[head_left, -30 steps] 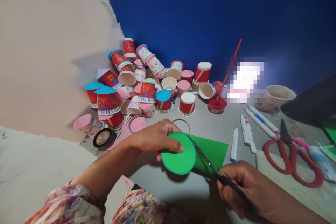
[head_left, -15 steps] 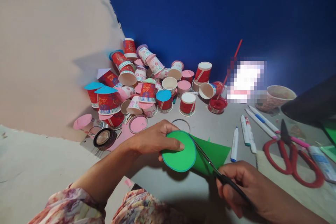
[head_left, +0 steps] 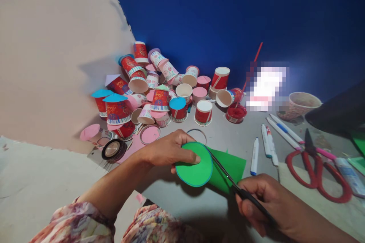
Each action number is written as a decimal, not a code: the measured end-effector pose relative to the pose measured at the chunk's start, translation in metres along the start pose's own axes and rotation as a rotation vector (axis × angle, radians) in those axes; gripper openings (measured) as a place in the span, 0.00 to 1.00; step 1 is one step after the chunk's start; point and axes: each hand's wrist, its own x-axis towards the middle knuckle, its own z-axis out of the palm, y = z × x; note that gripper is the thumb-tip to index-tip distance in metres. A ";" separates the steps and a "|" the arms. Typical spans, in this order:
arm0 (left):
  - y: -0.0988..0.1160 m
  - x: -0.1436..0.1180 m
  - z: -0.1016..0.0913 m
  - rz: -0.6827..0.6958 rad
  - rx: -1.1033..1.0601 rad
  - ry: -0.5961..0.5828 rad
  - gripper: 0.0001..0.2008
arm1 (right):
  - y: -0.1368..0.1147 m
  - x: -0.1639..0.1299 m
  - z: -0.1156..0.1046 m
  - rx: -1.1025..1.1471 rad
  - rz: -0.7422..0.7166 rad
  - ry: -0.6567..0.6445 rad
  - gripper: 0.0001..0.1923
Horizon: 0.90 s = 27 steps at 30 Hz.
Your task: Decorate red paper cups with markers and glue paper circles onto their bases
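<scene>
My left hand [head_left: 173, 150] pinches a piece of green paper [head_left: 196, 174], thumb on top of a round part edged with a blue line. The rest of the sheet stretches right, behind the blades. In my right hand [head_left: 262, 197] is a pair of scissors [head_left: 228, 176] with black handles, its blades lying along the circle's right edge. Some of my right fingers are hidden behind the handles. Just beyond the paper, a thin ring [head_left: 203, 135] lies on the table.
Decorated paper cups [head_left: 116, 110] are heaped at the back left. To the right lie several markers [head_left: 255, 155], red-handled scissors [head_left: 312, 171] and a glue tube [head_left: 350, 176]. A red jar [head_left: 236, 114] with a stick and a patterned cup [head_left: 303, 104] stand at the back.
The loose right end of the green paper has shifted a little left behind the scissors. Both hands stay in nearly the same place.
</scene>
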 end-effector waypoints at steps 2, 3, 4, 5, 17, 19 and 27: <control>0.002 0.000 0.000 -0.004 0.017 -0.005 0.10 | 0.001 0.000 0.000 -0.007 -0.006 0.005 0.42; 0.003 0.000 0.000 -0.009 0.024 -0.012 0.10 | 0.001 -0.001 0.000 -0.011 -0.010 0.004 0.42; 0.004 0.000 0.000 -0.013 0.029 -0.020 0.10 | 0.001 -0.001 0.000 -0.011 -0.010 0.003 0.41; 0.004 0.001 0.001 -0.018 0.034 -0.031 0.10 | 0.001 -0.001 0.000 -0.008 -0.005 0.001 0.40; 0.002 0.000 -0.005 0.000 0.050 -0.050 0.11 | 0.001 -0.002 0.000 0.002 -0.010 -0.001 0.34; 0.001 -0.002 -0.006 0.030 0.021 0.012 0.12 | 0.001 -0.002 -0.001 0.021 0.005 0.004 0.35; -0.006 -0.003 -0.005 0.046 -0.033 0.104 0.17 | 0.006 0.001 -0.002 0.026 -0.009 -0.008 0.40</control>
